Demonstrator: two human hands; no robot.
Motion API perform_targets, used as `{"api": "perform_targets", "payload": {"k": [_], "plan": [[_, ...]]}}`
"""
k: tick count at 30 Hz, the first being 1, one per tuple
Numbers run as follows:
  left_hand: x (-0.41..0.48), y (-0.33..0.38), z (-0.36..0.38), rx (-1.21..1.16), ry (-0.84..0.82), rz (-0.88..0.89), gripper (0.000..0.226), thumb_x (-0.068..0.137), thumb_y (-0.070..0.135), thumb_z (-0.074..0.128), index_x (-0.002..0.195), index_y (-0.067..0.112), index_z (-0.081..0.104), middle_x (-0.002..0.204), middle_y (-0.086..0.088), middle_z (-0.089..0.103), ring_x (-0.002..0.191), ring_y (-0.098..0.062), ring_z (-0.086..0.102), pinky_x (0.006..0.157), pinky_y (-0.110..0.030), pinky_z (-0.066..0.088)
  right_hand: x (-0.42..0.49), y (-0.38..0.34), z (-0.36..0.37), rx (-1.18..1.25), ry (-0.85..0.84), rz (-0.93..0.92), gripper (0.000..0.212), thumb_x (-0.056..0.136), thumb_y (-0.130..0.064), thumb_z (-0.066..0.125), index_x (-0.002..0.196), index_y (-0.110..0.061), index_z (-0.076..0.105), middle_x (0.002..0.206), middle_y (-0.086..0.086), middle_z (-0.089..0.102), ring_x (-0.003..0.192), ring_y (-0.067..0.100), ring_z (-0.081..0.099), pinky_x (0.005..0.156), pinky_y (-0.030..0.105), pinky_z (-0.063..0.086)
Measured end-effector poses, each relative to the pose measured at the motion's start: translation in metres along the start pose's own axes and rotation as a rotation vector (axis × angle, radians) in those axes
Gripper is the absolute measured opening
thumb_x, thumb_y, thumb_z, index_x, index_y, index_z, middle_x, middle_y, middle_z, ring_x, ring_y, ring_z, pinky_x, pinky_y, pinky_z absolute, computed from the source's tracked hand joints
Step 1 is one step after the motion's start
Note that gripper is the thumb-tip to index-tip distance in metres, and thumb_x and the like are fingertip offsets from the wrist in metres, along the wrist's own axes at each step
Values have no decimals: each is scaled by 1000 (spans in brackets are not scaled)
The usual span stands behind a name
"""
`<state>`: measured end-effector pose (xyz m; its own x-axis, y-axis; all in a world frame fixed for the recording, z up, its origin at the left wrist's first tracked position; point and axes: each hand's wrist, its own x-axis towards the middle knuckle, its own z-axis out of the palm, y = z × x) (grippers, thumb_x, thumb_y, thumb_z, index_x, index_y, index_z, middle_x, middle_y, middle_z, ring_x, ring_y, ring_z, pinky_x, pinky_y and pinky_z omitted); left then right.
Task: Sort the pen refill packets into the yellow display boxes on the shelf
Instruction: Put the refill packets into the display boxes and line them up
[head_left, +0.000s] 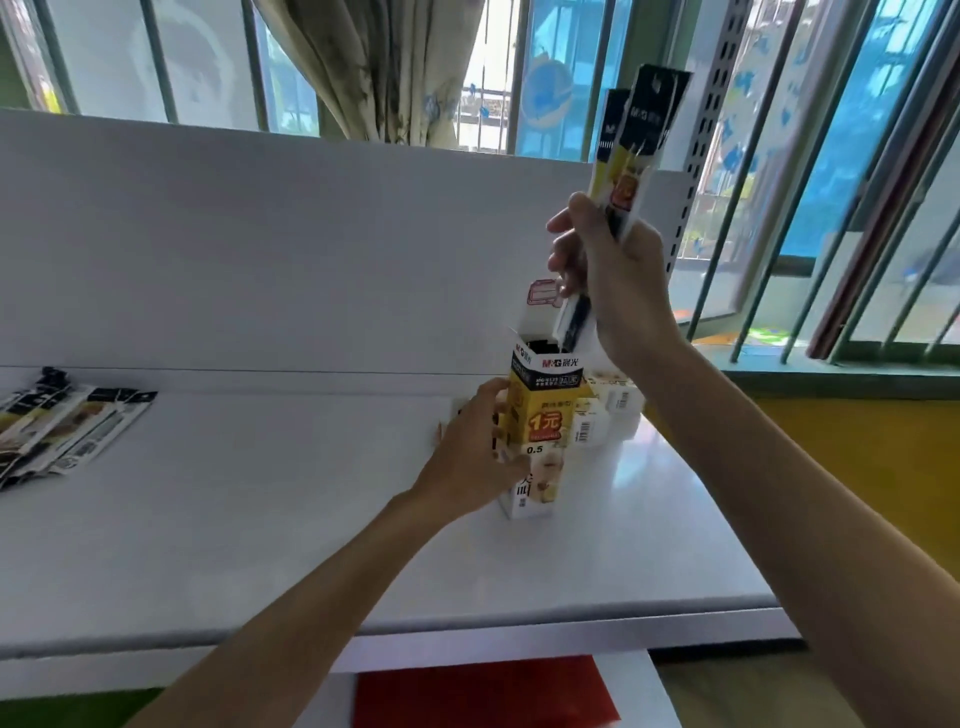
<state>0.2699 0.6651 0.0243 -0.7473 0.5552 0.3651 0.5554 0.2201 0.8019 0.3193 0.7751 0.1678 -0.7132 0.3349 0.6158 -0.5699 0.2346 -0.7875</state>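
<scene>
A tall yellow display box (543, 410) stands upright on the white shelf (260, 519), its top flap open. My left hand (475, 457) grips the box's left side. Above the opening, my right hand (613, 275) holds a few long black-and-yellow pen refill packets (631, 145) upright, their lower ends (574, 322) reaching down to the box's mouth. A loose heap of more refill packets (67, 431) lies flat at the shelf's far left.
More yellow and white boxes (608, 410) stand just behind and right of the held box. The shelf's white back panel (311, 249) rises behind. A slotted metal upright (711, 104) and window bars are at the right. A red sheet (478, 691) lies below the shelf edge.
</scene>
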Motion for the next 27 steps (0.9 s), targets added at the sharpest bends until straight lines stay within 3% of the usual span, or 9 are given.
{"api": "perform_targets", "payload": {"k": [3,8,12,16,21,24,27], "plan": [[0,-1,-2,0,-12,-18,73,76,12,71,134,28,29,114,14,46,99,-7,53,86,-31,52,8,5,8,3,22,-40,26,95,-20,50,71,-13,57,55,-5,55,49,4,51,49,17,43],[0,-4,-1,24,-10,-24,76,77,14,72,136,29,27,117,12,46,101,-7,51,87,-29,51,14,28,16,-57,0,-51,21,96,-19,49,76,-14,56,52,-8,56,45,4,52,49,20,47],[0,-7,0,59,28,-25,77,75,19,74,135,28,27,126,6,50,102,-6,52,87,-28,50,21,35,18,-36,171,1,6,93,-17,53,92,-12,56,62,-6,56,50,0,53,50,16,45],[-3,-8,5,122,89,17,77,74,25,76,133,27,27,126,6,50,102,-4,50,86,-27,48,28,31,18,190,328,191,18,90,-9,52,107,-8,55,68,-3,53,59,5,49,54,18,42],[4,-13,6,125,189,-16,77,72,24,77,131,25,28,133,1,45,117,-14,49,91,-36,50,14,41,10,82,352,211,14,94,-8,42,87,-17,49,70,-4,50,62,6,47,58,18,41],[9,-14,3,130,169,-39,74,72,21,77,129,24,31,133,1,45,116,-15,49,89,-38,53,8,50,2,-48,322,191,8,94,-10,42,92,-16,46,74,-4,49,65,6,48,59,18,41],[13,-13,3,146,123,-32,75,72,19,77,130,25,31,132,0,45,116,-15,49,88,-40,53,11,46,1,34,345,197,16,95,-10,38,84,-22,43,73,-4,47,67,8,46,65,24,44]]}}
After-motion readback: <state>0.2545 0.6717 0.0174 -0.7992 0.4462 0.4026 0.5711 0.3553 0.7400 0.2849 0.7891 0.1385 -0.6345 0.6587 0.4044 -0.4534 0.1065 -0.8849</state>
